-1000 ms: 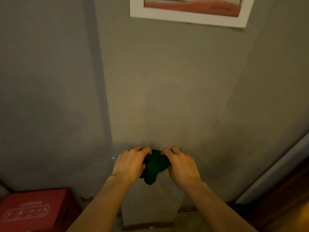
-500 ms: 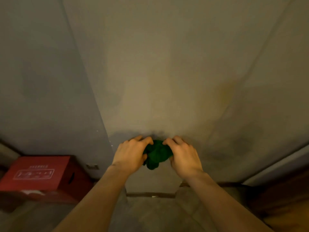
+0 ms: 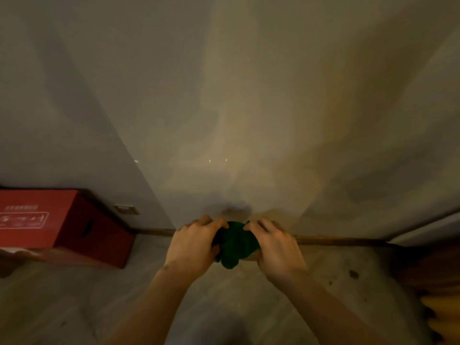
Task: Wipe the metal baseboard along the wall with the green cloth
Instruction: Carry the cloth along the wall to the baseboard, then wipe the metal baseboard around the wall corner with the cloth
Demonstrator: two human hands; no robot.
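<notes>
Green cloth [image 3: 235, 246] bunched between left hand [image 3: 193, 247] and right hand [image 3: 278, 250]; red box [image 3: 62, 225] lettering illegible.

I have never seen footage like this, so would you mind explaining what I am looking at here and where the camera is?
There is no machine: a person wears one wide-angle camera on the head, looking forward and down, so you see their own bare arms reaching away from you. The left hand and right hand together grip a bunched green cloth, held low where the wall meets the floor. A thin dark strip, the baseboard, runs along the foot of the wall on either side of the hands; the cloth sits about at its level, though whether it touches is hidden. To the left, a red box stands on the floor by the wall. The wide lens bends the walls, and the light is dim.
</notes>
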